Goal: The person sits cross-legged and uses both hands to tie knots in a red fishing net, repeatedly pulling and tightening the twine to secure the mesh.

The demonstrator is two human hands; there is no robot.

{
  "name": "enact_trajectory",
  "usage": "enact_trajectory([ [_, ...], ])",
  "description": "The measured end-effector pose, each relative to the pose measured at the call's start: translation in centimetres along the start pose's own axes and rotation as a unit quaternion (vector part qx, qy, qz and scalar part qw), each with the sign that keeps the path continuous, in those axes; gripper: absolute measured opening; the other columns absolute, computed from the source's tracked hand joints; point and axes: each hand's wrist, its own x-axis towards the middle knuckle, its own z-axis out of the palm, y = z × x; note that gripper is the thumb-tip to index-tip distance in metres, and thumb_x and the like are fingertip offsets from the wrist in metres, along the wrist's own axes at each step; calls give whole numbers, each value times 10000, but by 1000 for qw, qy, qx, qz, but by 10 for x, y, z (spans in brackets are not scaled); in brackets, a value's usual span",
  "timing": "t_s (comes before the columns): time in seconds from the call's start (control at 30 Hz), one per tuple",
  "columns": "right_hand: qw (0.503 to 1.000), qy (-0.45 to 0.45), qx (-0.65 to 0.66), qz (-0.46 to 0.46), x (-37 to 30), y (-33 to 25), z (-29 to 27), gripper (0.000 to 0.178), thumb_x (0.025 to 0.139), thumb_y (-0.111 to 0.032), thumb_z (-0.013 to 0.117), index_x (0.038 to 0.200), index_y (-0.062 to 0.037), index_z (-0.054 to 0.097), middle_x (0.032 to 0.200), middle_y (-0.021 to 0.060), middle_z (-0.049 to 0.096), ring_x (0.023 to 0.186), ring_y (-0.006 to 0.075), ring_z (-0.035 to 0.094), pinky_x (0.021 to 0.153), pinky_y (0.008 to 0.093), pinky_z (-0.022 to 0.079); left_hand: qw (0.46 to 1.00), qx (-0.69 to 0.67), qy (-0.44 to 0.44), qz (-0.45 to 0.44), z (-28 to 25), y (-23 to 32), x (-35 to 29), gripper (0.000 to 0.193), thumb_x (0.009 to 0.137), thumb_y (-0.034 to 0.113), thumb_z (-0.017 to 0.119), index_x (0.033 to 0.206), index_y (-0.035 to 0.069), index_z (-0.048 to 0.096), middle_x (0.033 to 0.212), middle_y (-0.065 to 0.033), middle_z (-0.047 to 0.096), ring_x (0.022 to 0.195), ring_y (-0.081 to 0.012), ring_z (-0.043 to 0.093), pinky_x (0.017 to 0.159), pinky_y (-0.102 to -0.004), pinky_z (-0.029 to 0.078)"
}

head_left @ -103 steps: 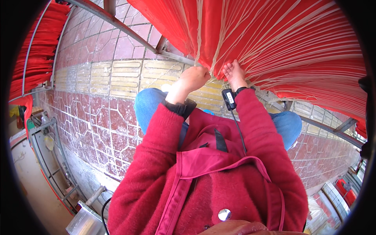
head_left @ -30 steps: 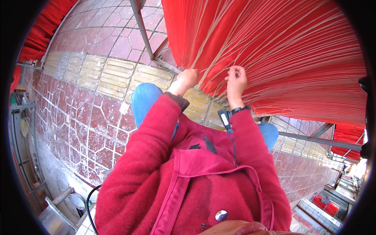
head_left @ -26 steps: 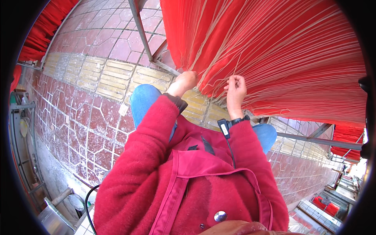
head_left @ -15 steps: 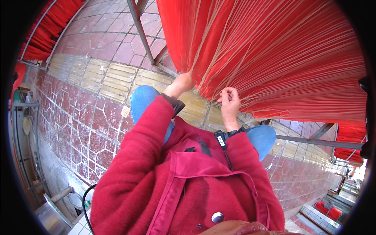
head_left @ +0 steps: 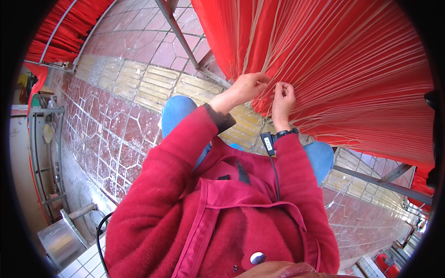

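A large hanging red cloth [head_left: 218, 32] is gathered in folds in front of me, with many thin tan strings [head_left: 320, 78] running down over it in a fan. At its lower tip, my left hand [head_left: 248, 88] is bent with its fingers curled together beside the strings. Close to its right, my right hand [head_left: 283, 102] is raised in a pinch, thumb against fingertips, over the string ends. Whatever either pinch holds is too fine to make out. Loose string ends [head_left: 250, 111] dangle below the cloth between my hands.
A metal frame bar [head_left: 178, 34] slants down at the cloth's left, and another bar [head_left: 371, 180] runs low on the right. More red cloth [head_left: 58, 32] hangs at the far left. A metal cylinder [head_left: 62, 238] lies at the lower left. Paving with yellow ribbed tiles [head_left: 155, 88] spreads beneath.
My left hand has moved right and slightly up, closer to my right hand. The right hand has risen a little and shifted right. The view has turned slightly.
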Motion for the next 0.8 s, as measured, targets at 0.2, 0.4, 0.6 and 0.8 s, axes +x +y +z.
enact_trajectory([
  [0.2,999,33,5,-33,6,6,-1,126,954,-138,613,990,-18,604,842,23,627,748,93,583,684,255,491,999,24,-13,22,45,-25,18,399,921,116,580,1303,4,544,1153,-208,662,1065,-267,662,886,-351,519],
  [0.4,993,-9,91,-72,-2,-6,-9,88,972,-71,566,1034,-10,581,930,22,615,814,77,584,725,217,486,999,-13,-9,36,74,-42,24,460,920,138,570,1345,-11,480,1153,-247,644,1090,-347,634,885,-405,511],
  [0.6,973,-197,-60,-106,18,-29,-26,223,972,-41,512,1166,24,602,1140,69,645,1005,133,609,888,262,488,997,33,-72,11,72,-40,23,398,906,179,574,1259,1,532,1102,-260,646,1026,-424,620,850,-467,508],
  [0.8,984,-172,29,-32,40,-20,-24,261,982,-33,496,1220,28,585,1204,101,635,1144,169,588,1020,285,436,968,222,-109,32,19,-27,41,234,888,188,611,1064,39,652,964,-201,688,936,-372,666,791,-412,539],
])
